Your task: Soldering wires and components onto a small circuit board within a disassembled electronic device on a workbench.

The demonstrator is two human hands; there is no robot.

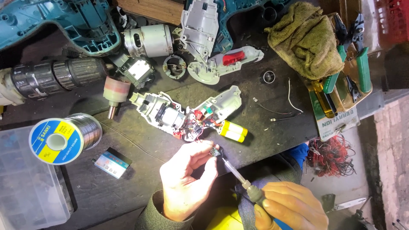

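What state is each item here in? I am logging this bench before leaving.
left hand: pinching a small part.
right hand: gripping a soldering iron.
opened drill: shell off, motor and wires bare.
solder spool: lying on its side.
rag: crumpled.

On my feed, a round blue-and-yellow label (56, 141) covers the face of the solder spool (81, 135) at the left of the bench (264, 127). Just below it lies a small flat rectangular packet (111, 163), pale blue with a red patch. At the right edge, a white card label with green print (338, 125) sits under the pliers (347, 55).
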